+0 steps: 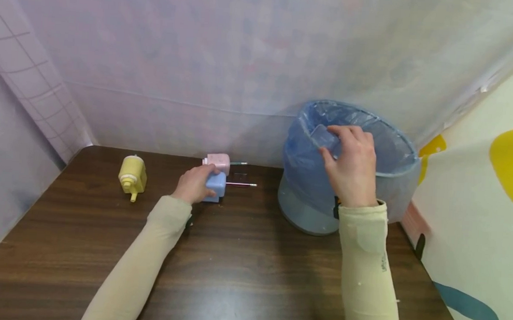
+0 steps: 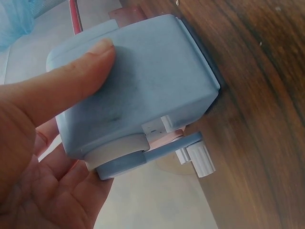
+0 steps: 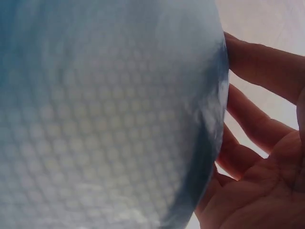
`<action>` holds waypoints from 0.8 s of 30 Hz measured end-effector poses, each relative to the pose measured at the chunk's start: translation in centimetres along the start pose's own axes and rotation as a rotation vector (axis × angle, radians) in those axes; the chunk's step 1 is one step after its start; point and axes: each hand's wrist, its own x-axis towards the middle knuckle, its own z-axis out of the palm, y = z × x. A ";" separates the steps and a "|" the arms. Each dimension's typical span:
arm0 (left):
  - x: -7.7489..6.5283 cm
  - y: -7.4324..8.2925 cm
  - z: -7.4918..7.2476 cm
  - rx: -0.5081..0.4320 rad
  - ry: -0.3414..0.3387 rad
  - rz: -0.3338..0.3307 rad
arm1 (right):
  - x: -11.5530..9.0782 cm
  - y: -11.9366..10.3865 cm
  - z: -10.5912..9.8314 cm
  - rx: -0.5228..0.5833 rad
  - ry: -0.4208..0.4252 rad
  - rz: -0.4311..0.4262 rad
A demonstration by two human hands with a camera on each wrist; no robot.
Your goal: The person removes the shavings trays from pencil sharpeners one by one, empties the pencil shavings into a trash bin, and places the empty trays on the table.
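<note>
My left hand (image 1: 194,185) grips a light blue hand-crank pencil sharpener (image 1: 216,184), its thumb lying across the casing in the left wrist view. The sharpener's crank (image 2: 171,148) shows at one end. A pink-striped pencil (image 1: 242,184) sticks out of the opposite end. Over the rim of a bin (image 1: 308,213), my right hand (image 1: 353,167) pinches a small clear plastic box (image 1: 320,134) between thumb and fingers. In the right wrist view the bin's lined wall (image 3: 105,124) hides the fingertips and the box. Whether the box holds anything cannot be seen.
A pink sharpener (image 1: 219,162) with a green pencil (image 1: 239,163) in it stands just behind the blue one. To the left is a yellow sharpener (image 1: 133,173). A blue bag (image 1: 396,148) lines the bin. Sheeted walls border the wooden table (image 1: 233,265).
</note>
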 end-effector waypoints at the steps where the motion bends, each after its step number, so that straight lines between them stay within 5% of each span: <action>1: 0.0 0.0 0.0 -0.001 0.000 -0.003 | 0.0 0.0 0.0 0.003 0.013 -0.005; 12: -0.1 -0.1 0.1 -0.006 0.001 0.002 | -1.0 -1.2 0.8 0.218 0.266 -0.089; 24: -0.1 -0.1 0.0 0.001 0.019 0.012 | -2.9 -2.5 3.7 0.328 0.084 -0.199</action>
